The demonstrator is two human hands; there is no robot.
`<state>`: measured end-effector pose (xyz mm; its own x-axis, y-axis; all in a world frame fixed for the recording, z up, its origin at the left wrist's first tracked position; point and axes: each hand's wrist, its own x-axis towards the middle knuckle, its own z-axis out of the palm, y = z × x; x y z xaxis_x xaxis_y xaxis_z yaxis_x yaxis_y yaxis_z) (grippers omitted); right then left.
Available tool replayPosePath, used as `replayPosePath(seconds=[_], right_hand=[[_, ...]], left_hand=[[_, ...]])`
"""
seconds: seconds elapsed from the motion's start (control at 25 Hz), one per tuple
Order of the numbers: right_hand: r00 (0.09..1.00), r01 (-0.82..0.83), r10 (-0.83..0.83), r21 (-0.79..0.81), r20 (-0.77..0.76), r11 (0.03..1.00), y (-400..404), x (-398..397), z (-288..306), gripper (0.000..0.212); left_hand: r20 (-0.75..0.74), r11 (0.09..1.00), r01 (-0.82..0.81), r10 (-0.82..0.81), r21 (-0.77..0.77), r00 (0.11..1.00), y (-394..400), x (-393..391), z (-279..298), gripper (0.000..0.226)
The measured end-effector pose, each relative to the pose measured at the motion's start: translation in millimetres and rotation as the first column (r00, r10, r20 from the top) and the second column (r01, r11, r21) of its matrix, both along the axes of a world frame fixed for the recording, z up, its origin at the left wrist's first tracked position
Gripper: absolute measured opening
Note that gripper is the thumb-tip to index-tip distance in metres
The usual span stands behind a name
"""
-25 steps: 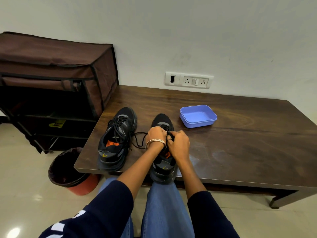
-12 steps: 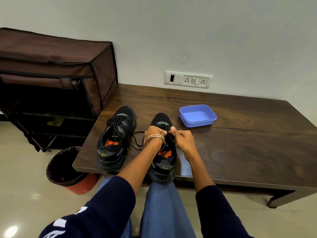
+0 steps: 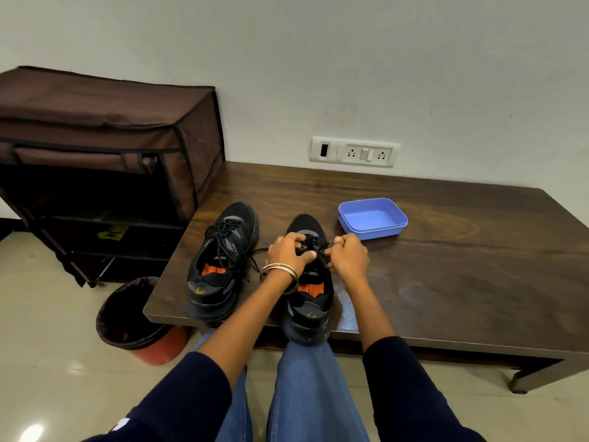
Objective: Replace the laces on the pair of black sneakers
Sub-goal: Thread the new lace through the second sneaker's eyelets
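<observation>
Two black sneakers, side by side at the worktop's (image 3: 446, 282) near edge: left sneaker (image 3: 220, 263) laced, right sneaker (image 3: 309, 295) under both hands. Left hand (image 3: 287, 253) and right hand (image 3: 349, 258) each pinch its black lace (image 3: 323, 250). One blue tray (image 3: 373, 218) beyond. Dark wood; white wall, one socket plate (image 3: 355, 152), one brown shoe rack (image 3: 105, 161), one bin (image 3: 137, 317) on the floor.

A home room: fabric shoe rack (image 3: 105, 161), lined bin (image 3: 140, 320), low wooden table (image 3: 446, 266), tiled floor (image 3: 47, 330).

No legible text — orange insole (image 3: 308, 287) print too blurred to read.
</observation>
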<state>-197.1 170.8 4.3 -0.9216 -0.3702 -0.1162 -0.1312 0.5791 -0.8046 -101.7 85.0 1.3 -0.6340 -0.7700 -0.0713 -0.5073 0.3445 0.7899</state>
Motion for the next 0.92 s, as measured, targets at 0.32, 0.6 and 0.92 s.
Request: replayPosePath(seconds=[0.32,0.6,0.92], right_hand=[[0.852,0.511,-0.024,-0.823,0.522,0.249,44,-20,82,0.027],[0.936,-0.301,0.338,0.279,-0.093,0.912,28,-14,21,0.028],[0.926,0.202,0.234,-0.913,0.296,0.354,37,-8,68,0.029]], left_hand=[[0.316,0.913,0.093,0.041,-0.397,0.948,4,12,8,0.08],[0.288,0.983,-0.02,0.073,-0.182,0.955,9,16,-5,0.11],[0.199,0.974,-0.042,0.088,-0.225,0.976,13,16,-12,0.102]])
